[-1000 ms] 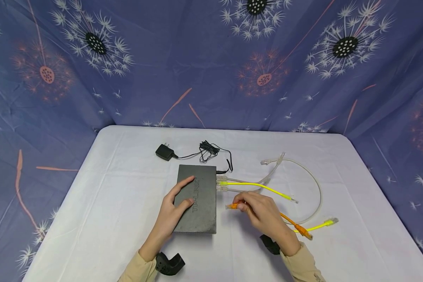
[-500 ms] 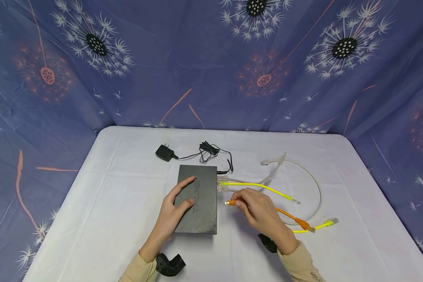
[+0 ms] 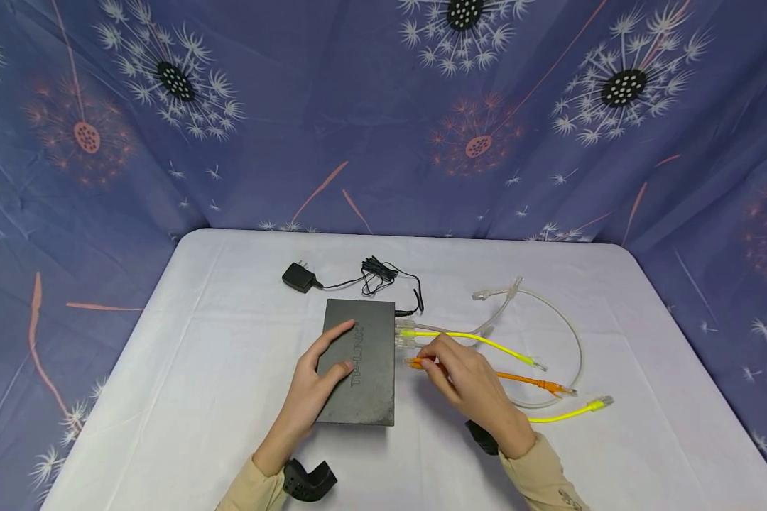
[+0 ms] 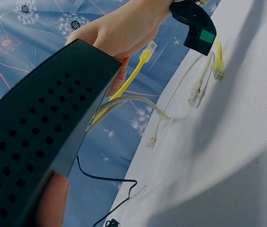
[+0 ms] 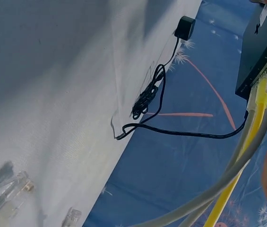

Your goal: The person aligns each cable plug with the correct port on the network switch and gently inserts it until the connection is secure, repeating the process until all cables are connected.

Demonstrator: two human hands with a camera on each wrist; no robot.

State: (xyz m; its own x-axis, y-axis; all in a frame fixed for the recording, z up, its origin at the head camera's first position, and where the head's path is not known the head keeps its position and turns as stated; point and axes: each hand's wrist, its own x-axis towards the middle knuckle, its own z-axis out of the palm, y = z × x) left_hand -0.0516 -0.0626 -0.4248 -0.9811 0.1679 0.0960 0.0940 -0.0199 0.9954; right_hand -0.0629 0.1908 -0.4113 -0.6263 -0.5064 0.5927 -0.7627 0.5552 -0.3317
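A blue curtain point(image 3: 358, 92) with a dandelion print fills the upper half of the head view. Below it lies your white-covered table point(image 3: 185, 383). The black box point(image 3: 373, 394) is at the lower centre of the frame; its top bears the raised brand name "TP-LINK", turned sideways and reading from bottom to top. Your left hand point(image 3: 319, 372) grips the box at its left edge, thumb and forefinger on top. Your right hand point(image 3: 463, 380), right of centre, pinches the orange cable point(image 3: 524, 381) near one plug; that plug points at the right side of the box and is just beside it, apart. Grey cables point(image 3: 578, 341) and a yellow cable point(image 3: 498, 345) are seated in the box's right side. Another yellow plug point(image 3: 601, 403) lies at lower right. A thin black cord point(image 3: 378, 268), partly bundled, links the box to a power adapter point(image 3: 299, 277) above it. In the right wrist view, a white label point(image 5: 265, 13) shows at upper right; its text is not legible.
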